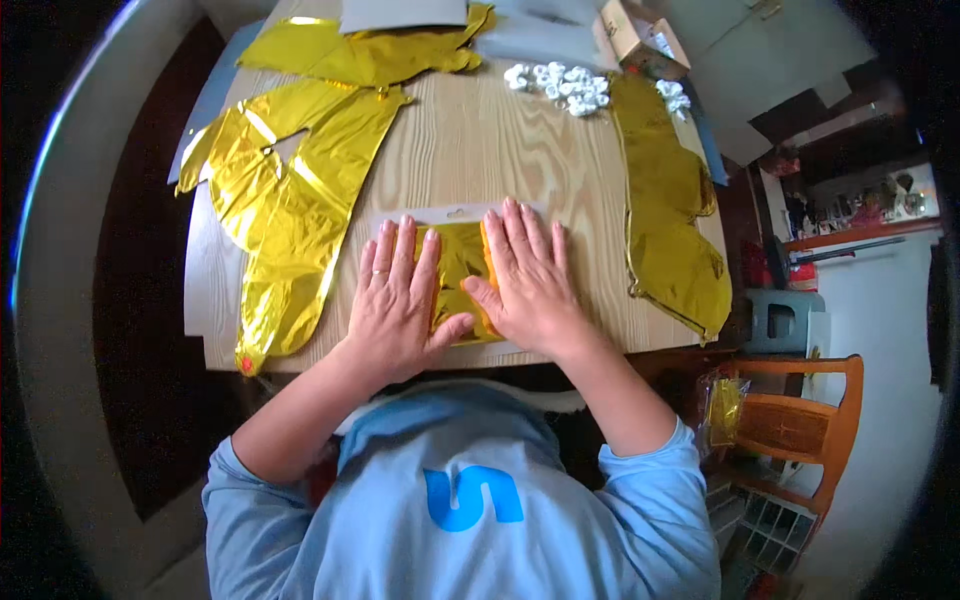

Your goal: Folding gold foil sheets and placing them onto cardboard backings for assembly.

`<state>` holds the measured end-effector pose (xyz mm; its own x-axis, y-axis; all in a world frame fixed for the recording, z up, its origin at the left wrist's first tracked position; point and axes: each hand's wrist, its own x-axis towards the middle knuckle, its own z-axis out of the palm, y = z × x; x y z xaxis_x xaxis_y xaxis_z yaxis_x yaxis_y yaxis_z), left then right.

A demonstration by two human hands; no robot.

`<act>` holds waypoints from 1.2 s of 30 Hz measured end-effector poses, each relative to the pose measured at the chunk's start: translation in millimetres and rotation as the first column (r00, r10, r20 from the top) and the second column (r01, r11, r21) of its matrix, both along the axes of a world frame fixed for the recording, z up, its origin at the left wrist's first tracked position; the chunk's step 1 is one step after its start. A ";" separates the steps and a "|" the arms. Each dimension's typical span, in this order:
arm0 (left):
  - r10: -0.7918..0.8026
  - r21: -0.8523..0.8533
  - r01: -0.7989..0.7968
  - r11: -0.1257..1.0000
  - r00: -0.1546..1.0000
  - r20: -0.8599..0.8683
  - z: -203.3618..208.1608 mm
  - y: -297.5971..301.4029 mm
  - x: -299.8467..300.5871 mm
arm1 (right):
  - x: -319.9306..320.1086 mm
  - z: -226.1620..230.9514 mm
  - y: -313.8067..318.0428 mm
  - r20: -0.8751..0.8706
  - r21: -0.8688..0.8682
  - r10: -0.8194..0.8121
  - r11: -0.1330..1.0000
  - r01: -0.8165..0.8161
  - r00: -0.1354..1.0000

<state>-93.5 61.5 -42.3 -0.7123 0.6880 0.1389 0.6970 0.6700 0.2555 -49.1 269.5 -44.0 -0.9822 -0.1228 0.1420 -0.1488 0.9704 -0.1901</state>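
Note:
A flat clear bag [456,214] with a hang hole along its top lies at the table's near edge, with folded gold foil [458,262] inside. My left hand [392,305] rests flat on the bag's left side, fingers stretched toward the far side. On the right side my right hand [532,285] presses down, palm flat and fingers spread, its thumb over the foil. The bag is partly hidden under both palms. Left of my hands lies a large flat gold foil balloon [290,190], wrinkled and without air. Another flat gold foil balloon [672,200] lies at the right edge.
A third gold foil piece [360,52] lies at the far left beside a grey-white sheet [405,14]. Small white coils [565,88] are heaped near clear plastic [545,38] and an open box [645,42]. Right of the wooden table [480,150] stand a wooden chair [845,420] and grey stool [785,300].

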 end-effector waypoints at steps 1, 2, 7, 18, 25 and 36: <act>-0.013 0.004 0.013 1.000 1.000 0.004 -0.5 0.1 -1.6 | 0.2 0.6 -1.0 0.005 0.003 -0.012 1.000 0.012 1.000; -0.027 0.010 0.027 1.000 1.000 0.003 -2.4 1.6 -4.7 | -0.5 0.7 0.1 0.005 0.008 -0.026 1.000 0.026 1.000; -0.064 0.022 0.063 0.998 0.998 0.019 1.9 4.5 -8.9 | -1.1 8.2 9.4 0.070 -0.043 -0.038 0.998 0.041 0.997; -0.078 -0.039 0.086 0.996 0.983 0.164 17.1 6.6 -14.5 | -334.2 37.1 206.5 0.023 -0.462 -0.501 0.762 0.453 0.865; -0.042 -0.035 0.051 0.998 0.976 0.215 17.8 4.4 -12.7 | -410.8 24.5 214.4 0.271 -0.135 -0.656 0.699 0.703 0.704; -0.034 0.068 0.014 0.998 0.952 0.303 24.0 1.0 -16.5 | -360.0 108.8 196.3 -0.237 -0.513 -0.488 0.797 0.318 0.840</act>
<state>-110.0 62.4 -18.4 -0.7113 0.7019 -0.0372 0.5951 0.6295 0.4996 -409.1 465.8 64.8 -0.8017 0.4317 0.4133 0.0998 0.7785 -0.6196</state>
